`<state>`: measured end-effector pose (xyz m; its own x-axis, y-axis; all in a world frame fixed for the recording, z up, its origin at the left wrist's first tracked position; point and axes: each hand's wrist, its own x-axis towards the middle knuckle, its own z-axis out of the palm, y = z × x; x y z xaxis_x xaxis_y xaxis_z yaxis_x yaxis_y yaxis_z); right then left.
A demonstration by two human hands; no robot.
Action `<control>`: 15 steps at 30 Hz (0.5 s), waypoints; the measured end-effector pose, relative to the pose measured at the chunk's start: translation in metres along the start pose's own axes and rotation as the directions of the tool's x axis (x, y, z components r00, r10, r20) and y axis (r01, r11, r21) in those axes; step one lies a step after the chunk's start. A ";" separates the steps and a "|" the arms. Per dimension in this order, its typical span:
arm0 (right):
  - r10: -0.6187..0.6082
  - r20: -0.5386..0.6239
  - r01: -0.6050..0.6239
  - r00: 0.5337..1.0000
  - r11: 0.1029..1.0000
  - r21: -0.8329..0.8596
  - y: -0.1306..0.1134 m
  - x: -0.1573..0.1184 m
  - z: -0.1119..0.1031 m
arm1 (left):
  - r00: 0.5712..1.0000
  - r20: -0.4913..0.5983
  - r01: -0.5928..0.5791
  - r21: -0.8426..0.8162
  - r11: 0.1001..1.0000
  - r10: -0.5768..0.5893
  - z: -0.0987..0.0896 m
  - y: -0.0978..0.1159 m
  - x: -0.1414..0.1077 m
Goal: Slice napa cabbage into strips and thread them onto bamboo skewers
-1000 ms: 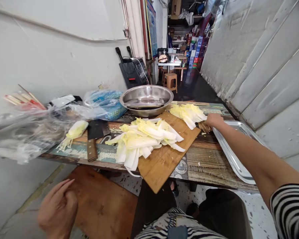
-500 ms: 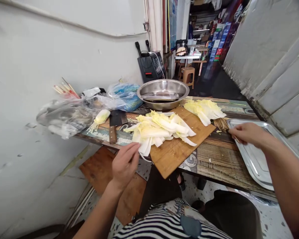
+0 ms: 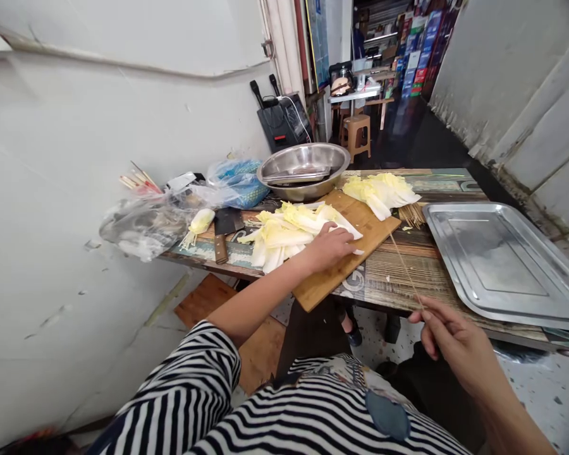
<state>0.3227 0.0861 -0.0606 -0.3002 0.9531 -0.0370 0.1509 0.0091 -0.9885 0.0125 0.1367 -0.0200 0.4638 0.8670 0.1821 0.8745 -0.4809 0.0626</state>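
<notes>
A pile of cut napa cabbage leaves (image 3: 284,229), pale yellow and white, lies on the wooden cutting board (image 3: 320,292). My left hand (image 3: 330,246) reaches over the pile's right side, its fingers curled on a white cabbage leaf there. Part of that leaf is covered by the hand. In front of the table edge, my right hand (image 3: 448,328) pinches a thin wooden skewer (image 3: 406,268) near one end. The skewer's other end points up and away, towards the board's right corner. A second heap of cabbage leaves (image 3: 380,193) sits beyond the board's right end.
A bundle of skewers (image 3: 411,216) lies beside the metal tray (image 3: 512,253). Behind the board stands a steel bowl (image 3: 308,189) with a metal container inside. Leftward are a cleaver (image 3: 221,246), a small cabbage heart (image 3: 201,221) and plastic bags (image 3: 142,227).
My left hand has moved from the pile's near-left edge to its right side. My right hand has drawn back from beside the tray and skewers, with a skewer now plainly visible in it.
</notes>
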 end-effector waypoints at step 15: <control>-0.208 -0.086 0.170 0.974 0.931 -0.322 -0.024 -0.017 0.014 | 0.757 0.238 -0.162 -0.834 -0.528 -0.608 -0.044 0.073 0.004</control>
<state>0.3110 0.0655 -0.0387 -0.2434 0.9528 0.1817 0.3928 0.2681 -0.8797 0.0722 0.0989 0.0286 -0.1472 0.9800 -0.1337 -0.6553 0.0046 0.7554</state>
